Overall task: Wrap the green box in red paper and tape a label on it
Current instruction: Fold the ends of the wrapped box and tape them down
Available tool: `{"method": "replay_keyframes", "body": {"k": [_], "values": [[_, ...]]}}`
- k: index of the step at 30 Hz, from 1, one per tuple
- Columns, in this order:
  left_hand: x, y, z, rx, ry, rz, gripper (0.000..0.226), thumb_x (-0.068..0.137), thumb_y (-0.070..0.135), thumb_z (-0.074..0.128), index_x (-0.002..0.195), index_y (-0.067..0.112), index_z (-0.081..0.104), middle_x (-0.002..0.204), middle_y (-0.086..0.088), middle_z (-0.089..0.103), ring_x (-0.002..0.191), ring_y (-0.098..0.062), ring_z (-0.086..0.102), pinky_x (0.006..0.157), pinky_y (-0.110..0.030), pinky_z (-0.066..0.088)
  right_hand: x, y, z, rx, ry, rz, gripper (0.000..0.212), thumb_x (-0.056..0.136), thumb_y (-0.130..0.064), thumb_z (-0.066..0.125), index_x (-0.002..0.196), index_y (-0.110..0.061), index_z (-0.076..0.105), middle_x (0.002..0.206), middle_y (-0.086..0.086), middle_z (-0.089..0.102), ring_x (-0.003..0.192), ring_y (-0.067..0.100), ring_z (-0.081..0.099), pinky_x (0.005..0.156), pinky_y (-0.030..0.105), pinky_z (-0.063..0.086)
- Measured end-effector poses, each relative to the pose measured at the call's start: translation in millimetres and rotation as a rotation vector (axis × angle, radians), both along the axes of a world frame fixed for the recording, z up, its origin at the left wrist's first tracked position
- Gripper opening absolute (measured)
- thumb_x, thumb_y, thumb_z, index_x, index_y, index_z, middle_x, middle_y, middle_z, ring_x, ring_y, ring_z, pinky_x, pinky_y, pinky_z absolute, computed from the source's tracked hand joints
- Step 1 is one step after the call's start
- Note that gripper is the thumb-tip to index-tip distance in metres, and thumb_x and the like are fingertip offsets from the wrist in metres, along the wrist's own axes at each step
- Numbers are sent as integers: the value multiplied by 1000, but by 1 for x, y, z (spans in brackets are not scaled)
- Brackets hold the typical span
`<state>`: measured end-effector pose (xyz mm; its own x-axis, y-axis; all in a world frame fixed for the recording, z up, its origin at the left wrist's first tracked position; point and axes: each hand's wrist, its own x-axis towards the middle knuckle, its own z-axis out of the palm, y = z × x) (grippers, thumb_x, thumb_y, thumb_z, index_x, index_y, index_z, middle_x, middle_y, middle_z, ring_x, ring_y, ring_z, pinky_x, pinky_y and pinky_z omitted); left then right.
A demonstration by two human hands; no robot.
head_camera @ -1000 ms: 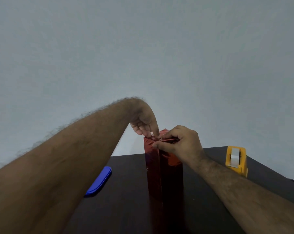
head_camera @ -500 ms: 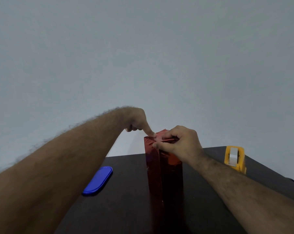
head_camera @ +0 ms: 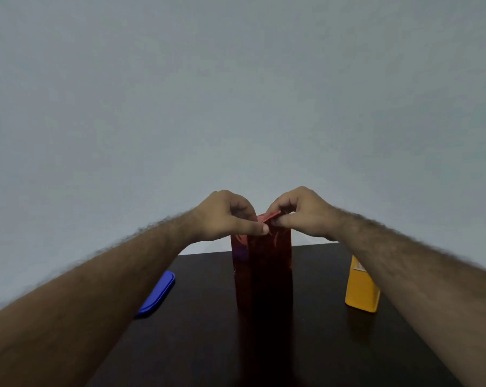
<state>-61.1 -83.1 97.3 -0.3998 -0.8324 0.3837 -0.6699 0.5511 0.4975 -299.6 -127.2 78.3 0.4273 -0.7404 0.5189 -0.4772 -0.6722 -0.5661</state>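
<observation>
A tall box wrapped in shiny red paper (head_camera: 264, 269) stands upright in the middle of the dark table (head_camera: 202, 336). No green shows through the wrapping. My left hand (head_camera: 225, 216) is at the box's top left, its thumb pressing on the upper front edge and its fingers curled over the top. My right hand (head_camera: 300, 210) is at the top right and pinches a raised red paper flap (head_camera: 271, 216) between thumb and fingers. The top face of the box is mostly hidden by both hands.
A yellow tape dispenser (head_camera: 360, 289) stands on the table to the right of the box, partly behind my right forearm. A flat blue object (head_camera: 156, 296) lies to the left. A plain grey wall is behind the table's far edge.
My left hand came down from a single pointing finger to a grip on the box's top left. My right hand lifted the paper flap. The view shifted, so the dispenser looks nearer.
</observation>
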Motion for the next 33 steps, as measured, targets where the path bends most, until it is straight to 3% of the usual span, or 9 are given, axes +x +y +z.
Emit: {"method": "replay_keyframes", "body": {"k": [6, 9, 11, 13, 16, 21, 25, 29, 33], "values": [[-3, -5, -19, -31, 247, 41, 12, 87, 27, 87, 83, 16, 81, 82, 0, 79, 79, -8, 72, 77, -29, 56, 2, 4, 10, 122, -111, 16, 10, 92, -11, 78, 97, -18, 83, 93, 12, 80, 91, 26, 78, 86, 40, 63], [-12, -14, -24, 9, 373, 120, 17, 88, 25, 84, 79, 12, 79, 83, -6, 78, 76, -10, 68, 75, -31, 56, 6, 7, 14, 203, -195, -24, 5, 92, -12, 80, 94, -13, 83, 92, 7, 81, 81, 15, 74, 69, 25, 56], [-19, -20, -28, 6, 428, 169, 16, 89, 19, 81, 76, 10, 77, 78, -6, 76, 72, -10, 65, 69, -29, 54, 8, 6, 16, 251, -236, -83, 5, 88, -15, 84, 93, -15, 83, 89, 0, 80, 82, 11, 70, 62, 23, 50], [-25, -26, -33, -6, 448, 166, 17, 92, 17, 77, 76, 10, 76, 77, -4, 75, 72, -11, 65, 70, -30, 54, 5, 4, 19, 302, -260, -106, 18, 84, -28, 88, 100, -22, 82, 100, -9, 78, 97, 11, 68, 73, 29, 49], [-28, -32, -37, -7, 471, 159, 20, 95, 18, 72, 76, 11, 73, 73, 0, 70, 70, -12, 61, 69, -31, 51, -4, 0, 17, 442, -178, -115, 57, 74, -44, 93, 125, -31, 71, 125, -10, 66, 120, 14, 61, 93, 47, 53], [-33, -37, -42, -4, 532, 178, 20, 94, 19, 70, 77, 9, 69, 73, 1, 67, 70, -14, 61, 70, -34, 53, -10, -5, 6, 463, -152, -132, 48, 68, -33, 98, 106, -13, 78, 97, 2, 79, 97, 19, 73, 76, 39, 62], [-39, -38, -49, -68, 536, 194, 21, 94, 18, 70, 75, 13, 67, 72, 3, 66, 68, -12, 59, 64, -30, 49, -6, -7, -4, 442, -171, -179, 57, 56, -48, 102, 96, -14, 79, 92, 0, 80, 95, 19, 75, 88, 42, 60], [-46, -37, -57, -195, 508, 234, 14, 89, 16, 75, 75, 18, 71, 78, 5, 74, 78, -12, 70, 71, -29, 57, 0, -5, -12, 437, -293, -223, 46, 66, -40, 99, 94, -11, 77, 74, -3, 75, 66, 10, 69, 58, 25, 52], [-48, -39, -55, -119, 616, 282, 13, 81, 18, 86, 87, 18, 75, 86, 4, 75, 83, -13, 71, 72, -28, 58, 6, 1, -15, 523, -391, -280, 34, 80, -26, 92, 100, -4, 76, 75, 2, 77, 55, 10, 71, 47, 21, 51]]}}
